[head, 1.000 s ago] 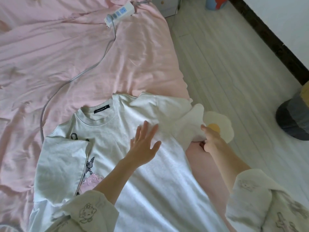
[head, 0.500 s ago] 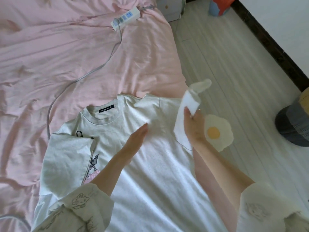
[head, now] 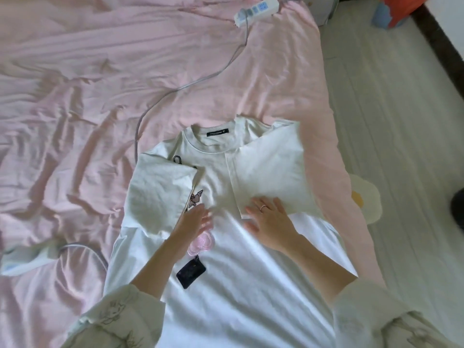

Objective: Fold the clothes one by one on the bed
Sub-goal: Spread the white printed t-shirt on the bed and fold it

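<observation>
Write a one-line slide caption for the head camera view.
Both hands, left and right, lie flat on a white T-shirt with both sleeves folded in, on a pink bed sheet.

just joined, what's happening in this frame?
A person is folding a white cotton T-shirt with printed graphics, spread on the pink bedsheet. Both short sleeves are folded in over the chest. The right hand lies flat on the lower edge of the right sleeve, fingers straight; the left hand rests open on the shirt front beside the left sleeve. Neither has a grip on the fabric. The body is not yet folded.
</observation>
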Available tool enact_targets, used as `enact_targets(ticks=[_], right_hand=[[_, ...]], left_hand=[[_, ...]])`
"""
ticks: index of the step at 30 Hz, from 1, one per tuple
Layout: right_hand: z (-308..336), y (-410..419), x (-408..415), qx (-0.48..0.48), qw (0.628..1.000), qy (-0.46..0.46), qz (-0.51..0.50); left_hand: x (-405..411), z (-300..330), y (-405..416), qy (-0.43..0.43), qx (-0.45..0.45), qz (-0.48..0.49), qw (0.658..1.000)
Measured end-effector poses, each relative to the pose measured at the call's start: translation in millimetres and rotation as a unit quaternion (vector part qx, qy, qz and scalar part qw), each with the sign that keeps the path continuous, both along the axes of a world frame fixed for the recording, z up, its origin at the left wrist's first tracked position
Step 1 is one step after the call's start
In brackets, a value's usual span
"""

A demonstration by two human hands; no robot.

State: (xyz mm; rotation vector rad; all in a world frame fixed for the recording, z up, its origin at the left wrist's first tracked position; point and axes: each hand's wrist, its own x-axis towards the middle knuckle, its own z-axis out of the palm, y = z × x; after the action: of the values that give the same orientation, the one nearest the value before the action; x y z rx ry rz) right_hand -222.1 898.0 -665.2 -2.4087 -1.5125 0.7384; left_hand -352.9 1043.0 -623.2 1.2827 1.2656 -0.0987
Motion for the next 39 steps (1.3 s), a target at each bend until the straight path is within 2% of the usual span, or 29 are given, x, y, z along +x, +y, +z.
enact_targets(ticks=[3,5,7,9,10,14,18,21,24,26,28,29,31,33,35,37,38,39], right_hand=[[2,-16,-22,-0.021,0.999,-0.029,-0.001],[4,-29,-41,-0.003,0.999,-0.026,-0.027],[6,-45,-62,-0.058,0.998,-0.017,-0.035],[6,-64,-88,-0.105,0.993,-0.011,-0.057],[6,-74,-102,-0.097,0.992,-0.014,-0.074],[7,-112,-160,-0.074,0.987,-0.041,-0.134],[9,-154,-222,-0.065,0.984,-0.032,-0.165],[9,-186,-264,-0.057,0.982,-0.035,-0.178],[15,-214,-291,-0.026,0.971,-0.061,-0.228],[24,-225,-302,-0.048,0.944,-0.021,-0.324],[20,-234,-302,-0.113,0.872,0.105,-0.464],[19,-237,-300,-0.137,0.818,0.172,-0.531],[8,-246,-297,-0.122,0.689,0.296,-0.650],[-4,-254,-297,-0.044,0.545,0.420,-0.725],[-13,-262,-297,0.050,0.430,0.492,-0.756],[-15,-268,-292,0.134,0.353,0.520,-0.766],[-14,-270,-290,0.152,0.336,0.526,-0.766],[-13,-271,-288,0.157,0.334,0.530,-0.763]], left_hand=[[-30,-4,-20,0.061,0.072,-0.129,0.987],[-58,-16,-37,0.071,0.161,-0.237,0.955],[-90,-25,-56,0.070,0.214,-0.306,0.925],[-119,-27,-77,0.130,0.256,-0.379,0.880],[-133,-29,-87,0.149,0.266,-0.404,0.862],[-189,-28,-126,0.161,0.270,-0.433,0.845],[-248,-37,-166,0.147,0.238,-0.441,0.853],[-291,-50,-192,0.102,0.240,-0.428,0.865],[-310,-50,-213,0.073,0.193,-0.351,0.913],[-316,-46,-224,0.083,0.118,-0.247,0.958],[-321,-45,-229,0.095,-0.024,-0.079,0.992],[-323,-45,-230,0.088,-0.116,0.014,0.989],[-329,-51,-234,0.059,-0.257,0.150,0.953],[-325,-60,-237,0.044,-0.319,0.212,0.923],[-317,-68,-243,0.023,-0.338,0.265,0.903],[-308,-70,-247,-0.019,-0.351,0.319,0.880],[-305,-69,-247,-0.039,-0.359,0.349,0.865],[-302,-69,-247,-0.056,-0.367,0.378,0.848]])
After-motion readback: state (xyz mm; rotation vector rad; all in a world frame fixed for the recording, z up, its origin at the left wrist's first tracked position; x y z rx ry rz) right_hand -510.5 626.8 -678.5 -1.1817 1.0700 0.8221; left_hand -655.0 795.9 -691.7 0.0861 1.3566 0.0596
